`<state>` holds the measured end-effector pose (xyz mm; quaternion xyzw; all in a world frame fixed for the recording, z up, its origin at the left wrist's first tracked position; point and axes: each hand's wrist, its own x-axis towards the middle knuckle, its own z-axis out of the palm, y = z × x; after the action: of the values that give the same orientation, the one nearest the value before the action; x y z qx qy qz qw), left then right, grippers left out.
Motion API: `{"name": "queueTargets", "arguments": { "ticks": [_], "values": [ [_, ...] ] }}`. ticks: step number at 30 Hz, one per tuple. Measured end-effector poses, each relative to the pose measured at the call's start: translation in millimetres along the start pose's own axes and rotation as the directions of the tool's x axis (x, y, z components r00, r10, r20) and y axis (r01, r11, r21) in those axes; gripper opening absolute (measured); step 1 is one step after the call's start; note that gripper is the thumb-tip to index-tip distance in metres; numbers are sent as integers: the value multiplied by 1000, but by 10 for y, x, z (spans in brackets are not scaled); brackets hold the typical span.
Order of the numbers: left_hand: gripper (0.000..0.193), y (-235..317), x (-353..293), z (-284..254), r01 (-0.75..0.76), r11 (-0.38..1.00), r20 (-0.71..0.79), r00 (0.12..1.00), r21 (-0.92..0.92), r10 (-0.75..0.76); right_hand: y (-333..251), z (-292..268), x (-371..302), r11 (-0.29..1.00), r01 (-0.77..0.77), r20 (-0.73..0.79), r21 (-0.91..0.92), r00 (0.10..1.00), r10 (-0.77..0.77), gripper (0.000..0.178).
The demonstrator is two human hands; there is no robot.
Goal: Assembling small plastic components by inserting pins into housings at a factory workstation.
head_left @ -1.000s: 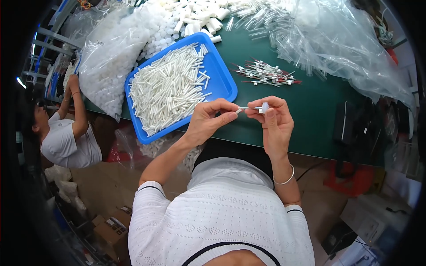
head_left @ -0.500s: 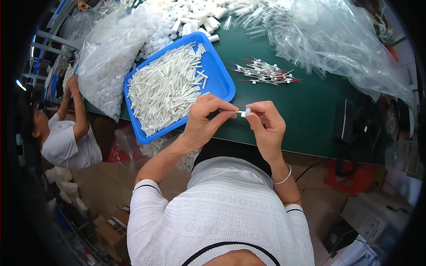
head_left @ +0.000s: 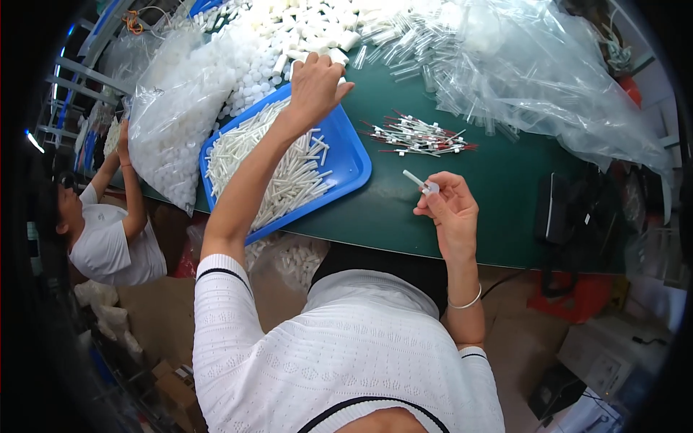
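Observation:
My left hand (head_left: 315, 88) reaches over the far rim of the blue tray (head_left: 351, 160), at the near edge of the heap of thick white tubes (head_left: 346, 41). Its thumb stands apart from its bent fingers; the fingertips are partly hidden, and nothing shows held. Above the green table my right hand (head_left: 453, 209) pinches a thin white stick (head_left: 413, 177) with a translucent white round cap (head_left: 432, 187) at the finger end. The stick points up and left. Many short thin white sticks (head_left: 289, 189) lie in the tray, partly under my left forearm.
A bundle of red-and-white thin pieces (head_left: 422, 136) lies right of the tray. Clear tubes (head_left: 411, 47) spill by a plastic bag (head_left: 534, 72). A bag of white round caps (head_left: 170, 123) stands left. A black box (head_left: 556, 209) sits right. Another person (head_left: 115, 231) works at far left.
My left hand has let go of the small piece and moved up and left across the tray. My right hand, still holding it, has shifted slightly right and down.

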<state>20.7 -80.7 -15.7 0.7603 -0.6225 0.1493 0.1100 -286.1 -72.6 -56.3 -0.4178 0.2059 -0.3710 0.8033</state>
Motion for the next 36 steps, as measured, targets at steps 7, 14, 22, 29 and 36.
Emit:
{"name": "queueTargets", "arguments": {
  "ticks": [7,14,22,29,36],
  "values": [
    [13,-141,228,411,-114,951,58,993,287,101,-4,51,-119,999,-18,15,-29,1000,19,30],
    [24,799,-884,-423,347,-89,352,935,-934,-49,-30,69,-44,993,75,-38,86,997,-72,26],
    [21,1104,-1458,-387,336,-16,335,932,-942,-138,103,209,-145,994,-24,43,103,999,20,26],
    [15,1078,-1443,-410,38,490,-47,986,-871,-160,92,164,-186,989,-101,117,112,989,88,24],
    [15,1071,-1440,-382,63,506,-23,986,-860,-163,65,120,-169,995,-97,160,-2,982,97,20]
  ]
}}
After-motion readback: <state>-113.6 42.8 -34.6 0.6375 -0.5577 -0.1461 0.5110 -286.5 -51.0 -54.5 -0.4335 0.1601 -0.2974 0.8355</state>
